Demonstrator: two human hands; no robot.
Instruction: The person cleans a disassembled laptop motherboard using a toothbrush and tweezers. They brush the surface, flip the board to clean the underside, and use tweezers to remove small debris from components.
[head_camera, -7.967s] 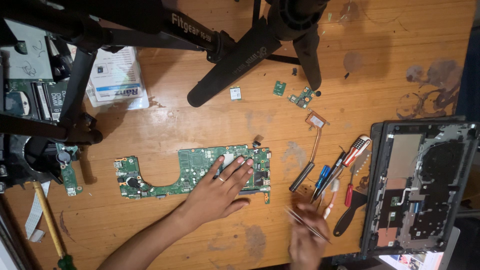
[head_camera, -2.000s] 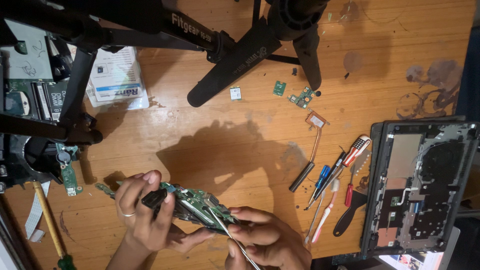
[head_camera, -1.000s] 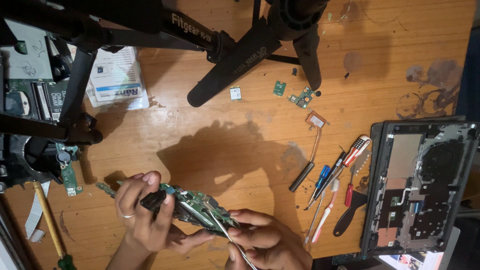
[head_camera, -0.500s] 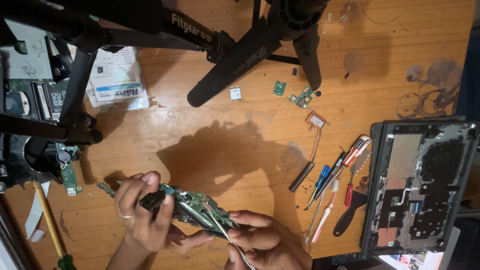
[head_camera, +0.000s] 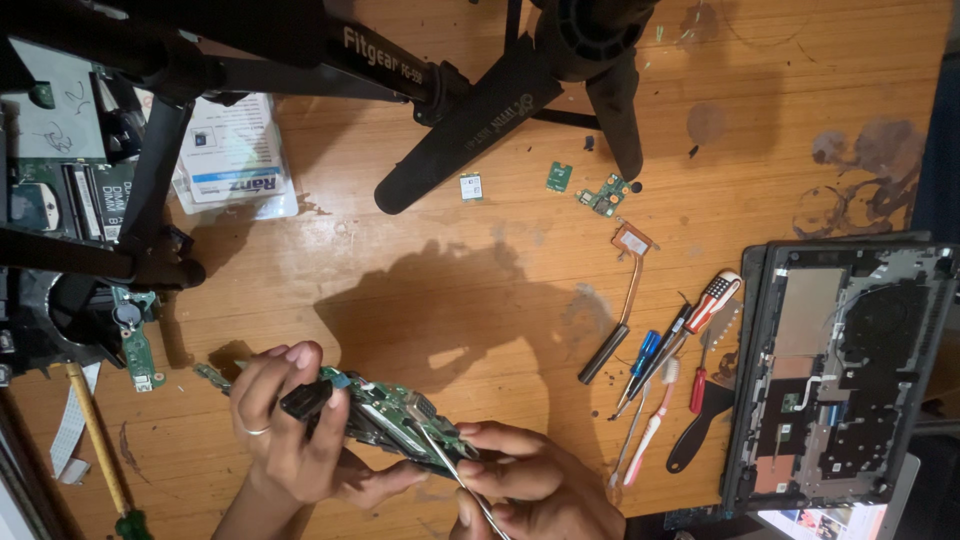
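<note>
Lifted off the wooden table and tilted edge-on toward the camera, a green laptop motherboard is held near the lower edge of the view. The left hand is wrapped around the board's left end, with fingers curled over its top edge and the thumb beneath; a ring is worn on one finger, and a black part at that end of the board is pressed under the fingertips. The right hand is closed around a pair of metal tweezers, whose tips are laid against the board's right portion, while the board's right edge is also steadied by the same hand's fingers.

Well to the right, an opened laptop base is seen lying with its inner side up. Between it and the hands, a cluster of tools is spread on the table: a red-and-white screwdriver, a blue-handled screwdriver, a toothbrush and a black spudger. A copper heat pipe lies just left of them. Small green circuit boards are scattered higher up, beside the black tripod legs. A second green board is seen at the far left, near a wooden-handled tool.
</note>
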